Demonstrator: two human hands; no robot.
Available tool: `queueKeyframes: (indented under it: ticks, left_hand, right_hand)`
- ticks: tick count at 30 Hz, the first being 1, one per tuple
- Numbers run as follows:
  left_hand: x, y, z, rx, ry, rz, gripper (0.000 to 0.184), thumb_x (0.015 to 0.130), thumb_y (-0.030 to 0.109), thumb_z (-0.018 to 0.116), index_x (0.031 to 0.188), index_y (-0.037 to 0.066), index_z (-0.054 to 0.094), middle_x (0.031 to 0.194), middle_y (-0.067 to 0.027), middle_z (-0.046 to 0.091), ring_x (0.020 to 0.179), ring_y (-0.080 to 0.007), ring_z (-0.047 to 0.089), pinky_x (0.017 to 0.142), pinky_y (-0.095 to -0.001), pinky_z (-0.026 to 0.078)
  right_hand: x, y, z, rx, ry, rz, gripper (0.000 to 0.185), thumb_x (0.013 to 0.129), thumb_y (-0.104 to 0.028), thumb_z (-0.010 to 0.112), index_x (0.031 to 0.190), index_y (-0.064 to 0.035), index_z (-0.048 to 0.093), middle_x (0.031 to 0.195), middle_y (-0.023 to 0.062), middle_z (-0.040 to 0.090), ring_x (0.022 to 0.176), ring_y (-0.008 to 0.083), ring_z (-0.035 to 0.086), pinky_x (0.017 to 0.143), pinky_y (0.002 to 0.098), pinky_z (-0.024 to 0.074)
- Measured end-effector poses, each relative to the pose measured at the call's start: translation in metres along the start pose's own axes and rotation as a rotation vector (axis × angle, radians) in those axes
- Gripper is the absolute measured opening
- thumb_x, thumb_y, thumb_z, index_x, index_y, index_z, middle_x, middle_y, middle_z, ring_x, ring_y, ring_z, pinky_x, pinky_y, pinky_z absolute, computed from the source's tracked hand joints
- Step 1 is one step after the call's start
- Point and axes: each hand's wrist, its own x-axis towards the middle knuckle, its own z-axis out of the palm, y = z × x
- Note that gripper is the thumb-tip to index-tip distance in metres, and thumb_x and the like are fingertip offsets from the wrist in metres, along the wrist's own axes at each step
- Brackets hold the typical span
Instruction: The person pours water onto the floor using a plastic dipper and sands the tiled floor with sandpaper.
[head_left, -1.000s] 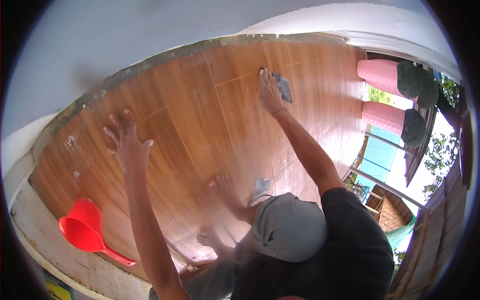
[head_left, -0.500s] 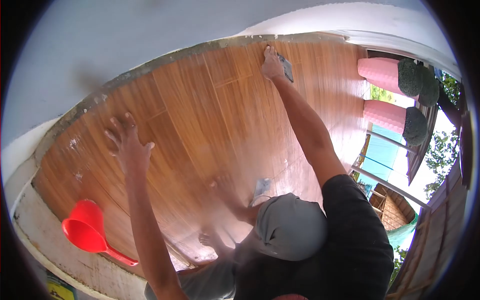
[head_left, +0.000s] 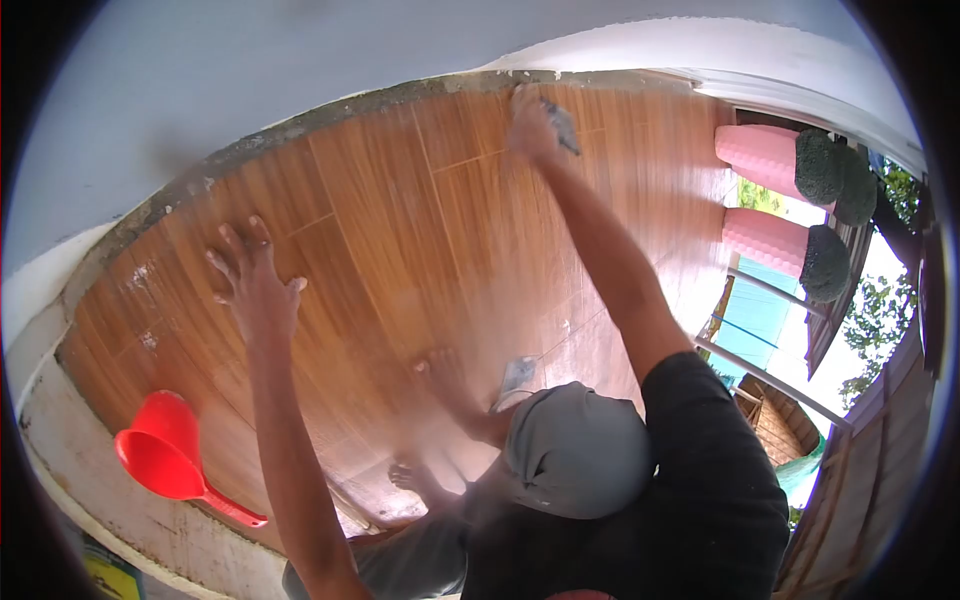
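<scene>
My left hand [head_left: 258, 285] rests with its fingers spread on the wood-look tile floor [head_left: 380, 230]. My right hand [head_left: 532, 125] is up near the wall, its fingers closed, smeared by motion. Beside and partly under it shows a flat grey piece [head_left: 562, 127], which could be a folded rag or a pad; its kind is not clear. The red plastic dipper [head_left: 170, 440] lies on its side at the lower left, its handle pointing toward my left forearm. Another greyish piece [head_left: 518, 373] lies on the floor near a bare foot [head_left: 445, 375].
A rough grey strip [head_left: 340, 115] runs between the tiles and the pale wall [head_left: 300, 60]. A raised concrete edge [head_left: 130, 510] borders the lower left. Pink planters [head_left: 765, 240] with dark tops stand at the right. A grey-capped head [head_left: 578, 450] fills the lower middle.
My right hand has shifted slightly left and up with the flat grey piece. My left hand stays spread on the tiles. The whole view has shifted slightly.
</scene>
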Motion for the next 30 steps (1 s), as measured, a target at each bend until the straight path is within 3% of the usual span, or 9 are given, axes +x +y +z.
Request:
queueKeyframes:
  ticks: [2, 7, 10, 13, 17, 20, 24, 28, 30]
  left_hand:
    - [0.001, 0.004, -0.008, 0.075, -0.021, -0.004, 0.105, 0.076, 0.025, 0.083, 0.157, 0.026, 0.017, 0.164, -0.0159, 0.01, 0.148, -0.046, 0.013, 0.102, -0.0723, 0.041]
    - [-0.002, 0.002, -0.007, -0.004, -0.05, -0.037, 0.107, 0.074, 0.02, 0.084, 0.158, 0.03, 0.018, 0.166, -0.011, 0.007, 0.15, -0.043, 0.008, 0.105, -0.0751, 0.033]
    - [0.0, 0.004, -0.007, -0.008, -0.047, -0.027, 0.106, 0.074, 0.021, 0.085, 0.157, 0.031, 0.019, 0.166, -0.0107, 0.007, 0.15, -0.0427, 0.008, 0.105, -0.0753, 0.033]
    - [0.003, 0.003, -0.006, -0.023, -0.025, -0.03, 0.106, 0.074, 0.02, 0.084, 0.157, 0.031, 0.02, 0.166, -0.0104, 0.008, 0.15, -0.0431, 0.008, 0.105, -0.0756, 0.033]
    - [0.001, 0.001, -0.004, -0.04, 0.004, -0.025, 0.106, 0.074, 0.019, 0.084, 0.157, 0.032, 0.02, 0.166, -0.0098, 0.008, 0.15, -0.0434, 0.009, 0.105, -0.0757, 0.031]
    - [0.002, 0.002, -0.003, -0.012, 0.009, -0.023, 0.106, 0.074, 0.019, 0.084, 0.157, 0.031, 0.02, 0.166, -0.0097, 0.008, 0.15, -0.0431, 0.009, 0.105, -0.0752, 0.031]
    - [0.003, 0.004, -0.002, -0.03, 0.012, -0.046, 0.106, 0.074, 0.019, 0.084, 0.158, 0.031, 0.019, 0.166, -0.0103, 0.008, 0.15, -0.0429, 0.008, 0.106, -0.0746, 0.031]
    - [0.003, 0.003, -0.002, -0.031, 0.016, -0.035, 0.106, 0.075, 0.019, 0.083, 0.158, 0.031, 0.018, 0.166, -0.0109, 0.008, 0.15, -0.0429, 0.007, 0.106, -0.0746, 0.03]
    - [0.001, 0.003, -0.003, -0.031, 0.003, -0.034, 0.106, 0.076, 0.019, 0.083, 0.158, 0.031, 0.017, 0.166, -0.0113, 0.008, 0.15, -0.0433, 0.007, 0.106, -0.075, 0.029]
  right_hand:
    - [0.014, 0.0, -0.003, -0.04, -0.012, 0.009, 0.068, 0.082, 0.001, 0.048, 0.146, 0.0099, 0.03, 0.154, 0.0304, 0.028, 0.144, 0.0403, 0.03, 0.117, 0.045, 0.0299]
    - [-0.047, -0.002, 0.037, -0.141, 0.161, -0.254, 0.069, 0.081, 0.0, 0.051, 0.147, 0.0093, 0.03, 0.153, 0.0312, 0.031, 0.141, 0.0382, 0.035, 0.117, 0.0424, 0.0313]
    - [0.018, 0.077, 0.039, -0.045, -0.043, 0.106, 0.067, 0.084, 0.0, 0.048, 0.148, 0.0077, 0.03, 0.152, 0.0311, 0.032, 0.141, 0.0396, 0.035, 0.117, 0.0417, 0.0301]
    - [0.007, 0.102, 0.061, -0.135, 0.124, -0.016, 0.061, 0.087, -0.001, 0.044, 0.146, 0.0066, 0.034, 0.149, 0.0305, 0.037, 0.138, 0.0418, 0.039, 0.115, 0.0433, 0.0332]
    - [-0.075, 0.054, 0.047, -0.047, 0.061, -0.025, 0.059, 0.089, -0.002, 0.041, 0.146, 0.0069, 0.033, 0.149, 0.03, 0.038, 0.138, 0.0431, 0.039, 0.114, 0.0435, 0.0345]
    - [-0.023, 0.021, -0.061, -0.005, -0.214, 0.179, 0.064, 0.086, 0.002, 0.043, 0.148, 0.0068, 0.03, 0.151, 0.0297, 0.035, 0.141, 0.0415, 0.036, 0.116, 0.0424, 0.0317]
    - [-0.019, 0.066, 0.048, -0.099, 0.071, -0.08, 0.068, 0.084, 0.005, 0.044, 0.149, 0.0076, 0.027, 0.152, 0.0311, 0.032, 0.143, 0.0409, 0.032, 0.118, 0.0424, 0.0286]
    - [-0.052, 0.085, 0.078, 0.045, 0.232, -0.245, 0.073, 0.081, 0.009, 0.044, 0.151, 0.0083, 0.022, 0.154, 0.0328, 0.027, 0.146, 0.0409, 0.027, 0.12, 0.0426, 0.0246]
    - [-0.023, 0.092, 0.058, 0.002, 0.017, -0.093, 0.079, 0.078, 0.014, 0.043, 0.152, 0.0081, 0.016, 0.157, 0.0331, 0.019, 0.148, 0.042, 0.02, 0.122, 0.0428, 0.0196]
